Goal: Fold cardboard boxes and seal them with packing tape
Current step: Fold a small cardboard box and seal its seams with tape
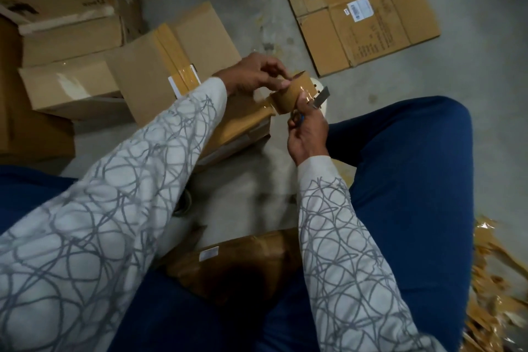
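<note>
Packing tape roll (pixel 285 100) sits mid-frame, just right of a taped cardboard box (pixel 171 60). Its loose end is pinched by the left hand (pixel 254 74); the right hand (pixel 307 137) grips its side along with a metal blade (pixel 322 98). Light, rigid and sticky, it is probably best held by the core.

Storeroom: stacked cardboard boxes (pixel 71 17) on bare concrete floor (pixel 471 51).

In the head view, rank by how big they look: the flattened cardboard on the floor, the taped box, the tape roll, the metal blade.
1. flattened cardboard
2. taped box
3. tape roll
4. metal blade
The cardboard is cut off by the frame's top edge, and the blade is partly hidden.
</note>
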